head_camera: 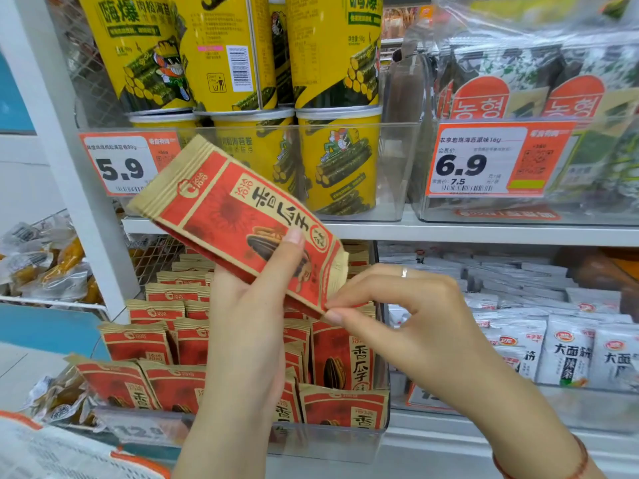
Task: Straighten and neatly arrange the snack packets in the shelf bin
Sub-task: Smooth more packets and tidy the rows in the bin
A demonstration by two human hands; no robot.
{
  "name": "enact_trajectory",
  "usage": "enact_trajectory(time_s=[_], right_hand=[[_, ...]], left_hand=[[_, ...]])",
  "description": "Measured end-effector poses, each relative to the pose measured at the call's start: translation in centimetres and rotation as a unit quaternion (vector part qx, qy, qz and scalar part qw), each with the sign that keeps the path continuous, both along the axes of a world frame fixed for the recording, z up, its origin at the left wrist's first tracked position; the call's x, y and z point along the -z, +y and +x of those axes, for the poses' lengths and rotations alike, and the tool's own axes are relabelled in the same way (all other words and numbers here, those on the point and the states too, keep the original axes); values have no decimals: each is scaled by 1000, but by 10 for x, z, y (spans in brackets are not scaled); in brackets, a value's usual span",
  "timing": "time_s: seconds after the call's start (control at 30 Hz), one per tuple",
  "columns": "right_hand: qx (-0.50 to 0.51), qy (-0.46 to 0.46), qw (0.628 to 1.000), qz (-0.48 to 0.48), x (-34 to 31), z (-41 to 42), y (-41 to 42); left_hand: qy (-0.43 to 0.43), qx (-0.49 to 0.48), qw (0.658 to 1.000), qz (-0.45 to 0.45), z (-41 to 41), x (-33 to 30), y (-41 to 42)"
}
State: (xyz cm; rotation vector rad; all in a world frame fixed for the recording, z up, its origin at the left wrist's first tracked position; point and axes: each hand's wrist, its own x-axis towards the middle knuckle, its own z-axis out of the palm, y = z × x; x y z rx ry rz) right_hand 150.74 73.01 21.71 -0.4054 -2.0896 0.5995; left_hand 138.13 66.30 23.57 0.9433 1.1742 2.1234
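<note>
The left hand grips a red and tan sunflower seed packet above the clear shelf bin, thumb curled over the packet's face near the printed seed picture. The right hand pinches the packet's lower right corner between thumb and forefinger; a ring sits on one finger. The packet's long axis runs diagonally, its crimped tan top edge pointing up and left, its bottom down and right. Its face reads 洽洽 beside the logo and 香瓜子 in large black characters. In the bin below, more packets of the same kind stand in rough rows, several leaning at different angles. To the right lie white packets marked 大面筋. On the shelf above stand yellow seaweed roll canisters with a price tag reading 5.9, and further right seaweed packs with Korean lettering behind a tag reading 6.9, with 7.5 in smaller print
</note>
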Motion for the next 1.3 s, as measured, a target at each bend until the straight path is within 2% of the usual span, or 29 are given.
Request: enact_trajectory(time_s=[0.07,0.17,0.23,0.4,0.53,0.97,1.13,1.3], right_hand=[[10,25,998,-58,-4,3,1],[50,116,985,-121,-10,14,8],[60,138,978,-145,-12,20,14],[-4,135,970,-203,-12,23,19],[-62,159,963,-209,-14,21,17],[0,40,979,-202,-1,17,20],[31,-18,985,-169,5,15,22],[64,-61,984,-152,13,6,24]], left_hand=[[-3,11,1000,-3,-3,-1,-2],[71,57,995,-27,-12,-1,-5],[110,97,988,-48,-16,1,-5],[150,155,973,-77,-14,7,-1],[157,147,972,-98,-11,8,2],[237,120,943,-199,-14,13,6],[339,63,900,-267,-25,15,4],[378,13,879,-290,-32,16,1]])
